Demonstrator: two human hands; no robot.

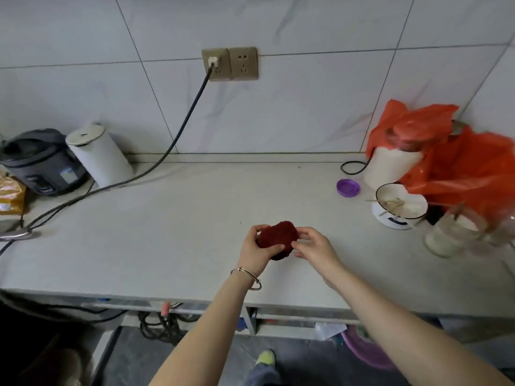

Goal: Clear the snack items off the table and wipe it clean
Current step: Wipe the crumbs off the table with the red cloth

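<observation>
A dark red cloth, bunched into a wad, is held just above the middle of the pale stone table. My left hand grips its left side, thumb on top, a metal bangle on the wrist. My right hand pinches the cloth's right edge with its fingertips. A yellow snack packet lies at the far left edge, partly cut off by the frame.
A dark rice cooker and a white kettle stand at the back left, with a black cable running to the wall socket. At the right are a purple lid, a white bowl with chopsticks, a glass jar and orange plastic bags.
</observation>
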